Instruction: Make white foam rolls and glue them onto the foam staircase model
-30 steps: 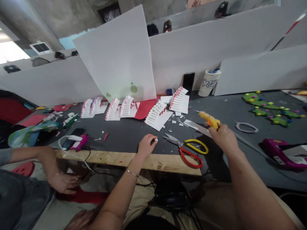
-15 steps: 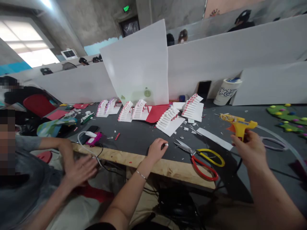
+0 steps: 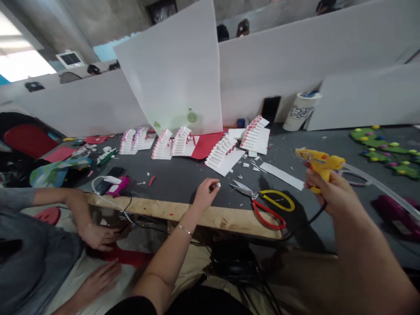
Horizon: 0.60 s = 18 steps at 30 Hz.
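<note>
My right hand (image 3: 333,190) is wrapped around the handle of a yellow hot glue gun (image 3: 320,162), its nozzle pointing left above the table. My left hand (image 3: 206,192) rests near the table's front edge, fingers curled in a pinch on a small white piece (image 3: 218,185) whose kind is too small to tell. Between my hands lie scissors (image 3: 259,197) with one yellow and one red handle, blades open. Beyond my left hand stands a curved, stair-like row of white pieces with red bits (image 3: 220,153) on a white card.
More stair-like models (image 3: 181,142) line the back. A white strip (image 3: 282,176) and scraps lie around. A phone (image 3: 271,110), a white cup (image 3: 302,111) and a white board (image 3: 173,74) stand behind. Green pieces with pompoms (image 3: 380,144) are at right. A co-worker's hand (image 3: 98,236) is at left.
My view has tilted down and shifted right. The glue gun has turned slightly in my right hand. The co-worker's hands have moved lower, into the lap.
</note>
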### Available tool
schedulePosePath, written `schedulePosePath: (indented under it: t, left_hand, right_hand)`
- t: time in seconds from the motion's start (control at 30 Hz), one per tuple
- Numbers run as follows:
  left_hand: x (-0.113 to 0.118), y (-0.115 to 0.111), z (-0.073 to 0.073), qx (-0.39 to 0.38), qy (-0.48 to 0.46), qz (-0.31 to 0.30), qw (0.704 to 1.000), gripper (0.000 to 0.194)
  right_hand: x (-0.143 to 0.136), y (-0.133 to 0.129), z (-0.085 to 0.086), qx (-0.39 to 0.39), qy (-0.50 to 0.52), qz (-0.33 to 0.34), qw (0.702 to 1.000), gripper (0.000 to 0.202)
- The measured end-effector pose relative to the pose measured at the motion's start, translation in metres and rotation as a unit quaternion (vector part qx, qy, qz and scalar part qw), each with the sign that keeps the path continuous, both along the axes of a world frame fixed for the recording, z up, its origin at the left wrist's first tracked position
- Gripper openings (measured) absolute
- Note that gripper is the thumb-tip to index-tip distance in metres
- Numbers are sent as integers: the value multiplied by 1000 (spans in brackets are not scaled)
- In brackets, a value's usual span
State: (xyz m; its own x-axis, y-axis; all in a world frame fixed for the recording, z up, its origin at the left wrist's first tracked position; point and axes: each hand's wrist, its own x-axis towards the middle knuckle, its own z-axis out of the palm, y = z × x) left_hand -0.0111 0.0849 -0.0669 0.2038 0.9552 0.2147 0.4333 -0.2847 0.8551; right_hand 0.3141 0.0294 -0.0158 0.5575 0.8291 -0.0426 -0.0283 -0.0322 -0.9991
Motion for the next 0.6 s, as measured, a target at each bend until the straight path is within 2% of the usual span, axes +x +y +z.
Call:
schedulePosePath:
  t: [0.07,0.13,0.2,0.3,0.37,0.43,0.5,0.6]
  left_hand:
    - [2,1,6,-43,-79,5,996,17]
    - [5,2,12,-111,-182,6,977,17]
    - [11,1,19,-185,-294,3,938,19]
    - [22,-4,30,-265,-429,-25,863,23]
    - [30,-9,36,-299,-475,-48,826,24]
    - [35,-14,41,-320,-496,-62,805,24]
    - [39,-19,45,-329,-504,-71,796,24]
    - [41,-24,49,-324,-506,-81,795,25]
  right_hand:
    - [-7,-3,3,-12,30,28,999,53]
    - [-17,-5,5,-20,64,61,996,50]
    - [-27,-8,7,-16,76,96,992,50]
    - [-47,-17,8,-13,36,183,982,50]
    - [-61,-25,9,-20,-6,251,968,48]
    - [-75,-33,12,-31,-41,290,956,44]
    - [-87,-39,12,-28,-72,296,952,40]
    - [-98,-42,8,0,-110,268,957,33]
